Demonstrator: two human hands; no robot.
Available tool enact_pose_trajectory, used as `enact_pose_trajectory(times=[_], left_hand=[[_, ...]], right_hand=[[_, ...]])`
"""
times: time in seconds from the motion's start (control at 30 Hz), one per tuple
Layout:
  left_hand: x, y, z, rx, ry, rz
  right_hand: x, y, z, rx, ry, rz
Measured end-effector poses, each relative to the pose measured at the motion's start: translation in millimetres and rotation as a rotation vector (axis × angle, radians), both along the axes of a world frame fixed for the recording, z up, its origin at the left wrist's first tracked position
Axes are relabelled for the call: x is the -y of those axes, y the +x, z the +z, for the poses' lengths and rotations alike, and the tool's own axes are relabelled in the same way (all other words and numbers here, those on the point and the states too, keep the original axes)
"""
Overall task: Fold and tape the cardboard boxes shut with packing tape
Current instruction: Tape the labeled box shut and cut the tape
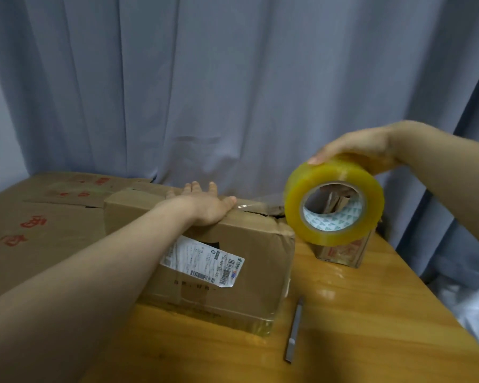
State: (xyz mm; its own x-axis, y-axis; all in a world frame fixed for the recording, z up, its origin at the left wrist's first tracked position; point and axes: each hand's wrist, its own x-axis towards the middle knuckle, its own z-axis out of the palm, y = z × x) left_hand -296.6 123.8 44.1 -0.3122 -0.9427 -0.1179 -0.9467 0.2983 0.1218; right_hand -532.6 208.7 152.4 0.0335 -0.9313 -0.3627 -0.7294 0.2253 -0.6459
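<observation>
Taping under way: left grip (205, 210), spread flat, pins the tape (256, 203) on the box (233, 261); right grip (357, 149) clasps the roll (310, 189); next, the strip likely needs laying taut along the seam.

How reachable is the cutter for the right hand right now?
Likely not yet: the right hand grips the tape roll. The cutter lies uncovered on the table near the box, so the way looks free once the roll is put down.

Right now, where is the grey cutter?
In the head view, the grey cutter lies flat on the wooden table, right of the labelled cardboard box at its near corner and nearer the camera than the tape roll.
</observation>
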Motion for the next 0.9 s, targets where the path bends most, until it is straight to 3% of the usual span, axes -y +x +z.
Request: enact_pose_trajectory(times=[0.07,0.17,0.33,0.5,0.6,0.73,0.83,0.9], left_hand=[[0.9,0.1,0.2,-0.009,0.006,-0.010],[3.1,0.4,-1.6,-0.011,0.011,-0.011],[-2.5,-2.1,2.2,-0.011,0.031,-0.015],[-4.8,-3.9,3.4,-0.023,0.060,0.001],[-3.2,-6.3,5.3,0.038,0.050,0.002],[-3.1,-10.4,9.9,0.218,-0.114,-0.112],[-15.4,-30.0,22.5,0.009,-0.210,-0.311],[-25.7,-49.3,25.7,-0.121,-0.166,-0.284]], right_hand=[[-3.0,-16.3,-8.1,0.180,-0.028,-0.020],[-11.6,-30.4,-20.9,0.239,-0.098,-0.044],[-17.5,-36.8,-23.0,-0.214,-0.061,-0.108],[-9.2,-36.8,-58.6,-0.462,0.042,-0.133],[-1.6,-21.1,-67.5,-0.514,0.110,-0.099],[8.2,3.0,-71.9,-0.587,0.127,-0.002],[9.9,14.8,-73.9,-0.605,0.108,0.054],[10.7,15.6,-76.7,-0.568,0.104,0.052]])
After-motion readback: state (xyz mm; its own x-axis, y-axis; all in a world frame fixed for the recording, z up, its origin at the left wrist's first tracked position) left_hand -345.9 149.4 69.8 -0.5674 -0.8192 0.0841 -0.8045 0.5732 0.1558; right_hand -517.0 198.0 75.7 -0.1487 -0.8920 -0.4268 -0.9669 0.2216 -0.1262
